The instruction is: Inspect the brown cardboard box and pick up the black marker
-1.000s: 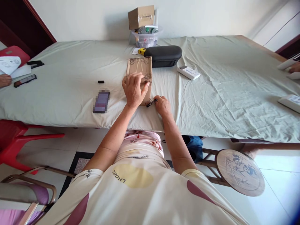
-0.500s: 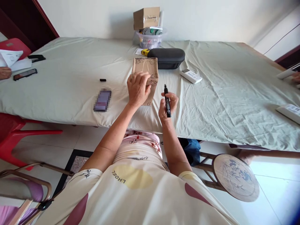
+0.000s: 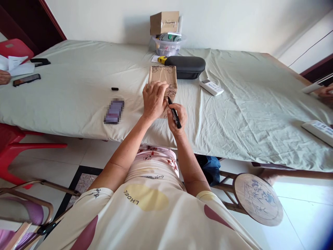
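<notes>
A small cardboard box (image 3: 161, 73) with black scribbled flower shapes stands on the cloth-covered table. My left hand (image 3: 155, 101) lies over its upper edge, fingers bent, gripping it and hiding part of the top and front. In my right hand (image 3: 179, 117) is a black marker (image 3: 174, 114), uncapped, held between thumb and fingers. Its tip meets or nearly meets the box's front face by my left thumb; actual contact I cannot tell. The marker's black cap (image 3: 114, 89) rests on the cloth to the left, above a phone (image 3: 114, 111).
Behind the box lie a black hard case (image 3: 186, 66) and a yellow tool (image 3: 162, 59). A plastic basket (image 3: 168, 47) carries another cardboard box (image 3: 165, 22). White devices (image 3: 212, 87) are on the right. Another person's hand (image 3: 4, 77) holds papers at far left; a round stool (image 3: 258, 198) stands below right.
My right hand has moved left with the marker, bringing its tip from beside the box up to the front face. My left hand has kept its place on the box.
</notes>
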The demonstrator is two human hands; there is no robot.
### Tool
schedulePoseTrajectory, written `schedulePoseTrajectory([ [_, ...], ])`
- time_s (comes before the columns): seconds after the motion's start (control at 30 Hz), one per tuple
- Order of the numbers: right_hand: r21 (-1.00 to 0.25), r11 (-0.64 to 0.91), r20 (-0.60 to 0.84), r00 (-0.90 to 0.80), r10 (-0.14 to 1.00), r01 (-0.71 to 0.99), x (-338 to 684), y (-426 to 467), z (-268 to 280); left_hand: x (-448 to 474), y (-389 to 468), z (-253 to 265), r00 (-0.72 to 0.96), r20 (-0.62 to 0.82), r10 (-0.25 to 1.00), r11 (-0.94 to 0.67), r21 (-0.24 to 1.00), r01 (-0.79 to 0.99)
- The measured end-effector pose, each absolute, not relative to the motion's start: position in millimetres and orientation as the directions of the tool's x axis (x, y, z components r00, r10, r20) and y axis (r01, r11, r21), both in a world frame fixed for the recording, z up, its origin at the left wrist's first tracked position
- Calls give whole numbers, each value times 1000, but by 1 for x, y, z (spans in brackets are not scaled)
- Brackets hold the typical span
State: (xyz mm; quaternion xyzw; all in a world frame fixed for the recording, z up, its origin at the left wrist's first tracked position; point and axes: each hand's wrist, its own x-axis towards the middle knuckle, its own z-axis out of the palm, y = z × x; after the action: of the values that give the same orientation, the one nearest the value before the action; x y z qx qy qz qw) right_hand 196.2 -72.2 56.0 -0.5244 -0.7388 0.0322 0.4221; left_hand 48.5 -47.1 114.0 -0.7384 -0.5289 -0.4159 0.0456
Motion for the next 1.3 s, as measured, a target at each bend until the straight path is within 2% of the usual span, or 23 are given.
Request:
schedulePoseTrajectory([
  [0.13,-524,461,640,-26,768,716,202,-71,56,49,-48,115,97,651,753,-425,368,827],
  [0.27,-519,504,757,97,647,690,209,-62,69,47,-49,114,105,657,746,-441,369,818],
  [0.37,-500,410,798,222,561,763,225,-43,82,45,-48,111,116,673,731,-461,362,810],
  [0.47,-445,318,764,170,622,837,252,-17,82,43,-47,107,104,690,716,-462,357,812],
  [0.57,-396,277,630,40,776,876,278,6,62,40,-50,104,91,699,709,-458,359,813],
  [0.67,-458,79,366,107,924,885,293,15,34,35,-53,96,69,699,712,-453,383,805],
  [0.73,-451,-34,217,147,965,892,297,15,21,26,-55,86,-11,694,720,-418,447,791],
  [0.87,-423,-71,142,143,980,903,296,12,16,-12,-55,60,-325,671,666,-256,615,746],
  [0.97,-451,-72,152,156,976,890,295,13,16,-59,-56,46,-450,641,622,-85,627,774],
  [1.07,-508,-65,202,192,960,859,295,18,9,-105,-67,42,-606,510,611,165,666,727],
  [1.13,-563,-62,243,237,941,824,296,24,0,-125,-80,44,-681,394,617,358,630,689],
  [1.2,-627,-56,285,295,912,777,298,32,-9,-132,-92,46,-719,274,638,526,527,668],
  [1.3,-707,6,374,367,852,707,304,41,-19,-127,-100,46,-720,128,682,639,375,672],
])
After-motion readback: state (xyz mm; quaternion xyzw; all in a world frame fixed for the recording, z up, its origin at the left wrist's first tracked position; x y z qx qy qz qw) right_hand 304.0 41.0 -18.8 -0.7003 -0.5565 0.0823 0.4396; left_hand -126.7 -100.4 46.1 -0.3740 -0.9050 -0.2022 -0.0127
